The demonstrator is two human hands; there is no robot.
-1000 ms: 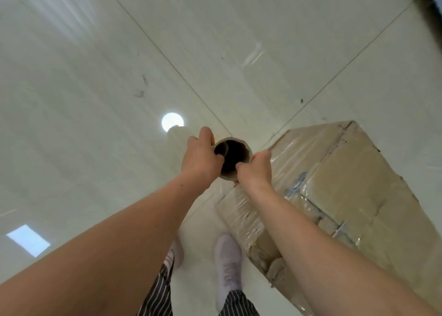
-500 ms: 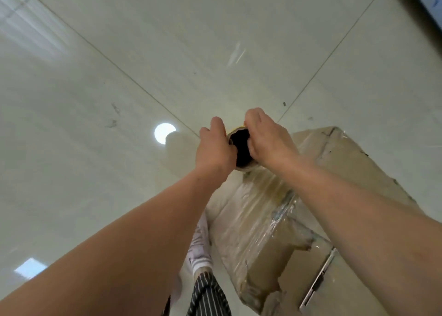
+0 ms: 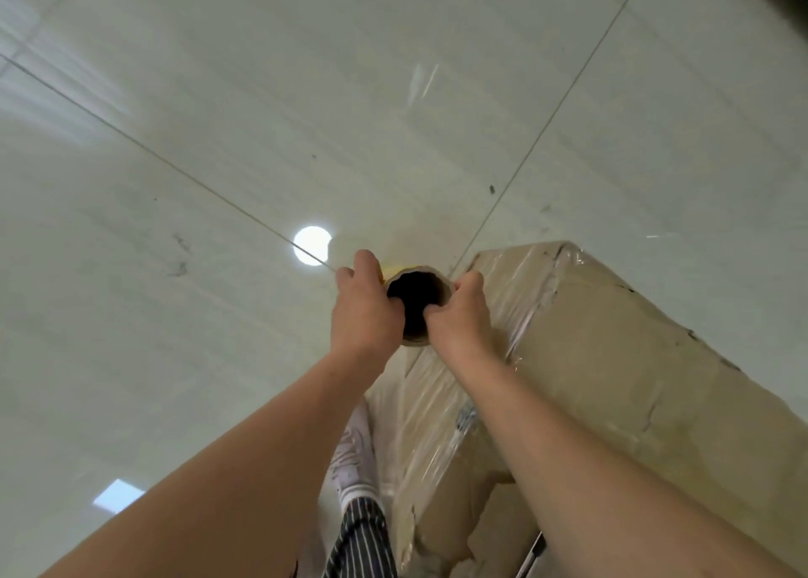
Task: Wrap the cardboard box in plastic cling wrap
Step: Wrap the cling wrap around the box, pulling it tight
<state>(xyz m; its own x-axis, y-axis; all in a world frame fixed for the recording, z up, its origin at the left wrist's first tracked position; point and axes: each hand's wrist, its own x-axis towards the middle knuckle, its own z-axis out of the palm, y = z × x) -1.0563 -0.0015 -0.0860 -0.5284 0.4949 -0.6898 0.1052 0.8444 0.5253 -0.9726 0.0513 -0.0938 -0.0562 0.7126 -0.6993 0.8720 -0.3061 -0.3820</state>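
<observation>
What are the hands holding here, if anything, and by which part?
The left hand and right hand both grip the cling wrap roll by the open top end of its cardboard core, one on each side.

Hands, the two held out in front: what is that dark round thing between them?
In the head view, the hollow end of the cling wrap's cardboard tube sits between the left hand and the right hand; both grip its rim.

One camera only, worn on the person's head, tipped steeply down at the tiled floor (image 3: 218, 96). It sits close above the forearms (image 3: 262, 468), looking straight into the open end of the cling wrap roll (image 3: 413, 339), cardboard box (image 3: 612, 359) lower right.
</observation>
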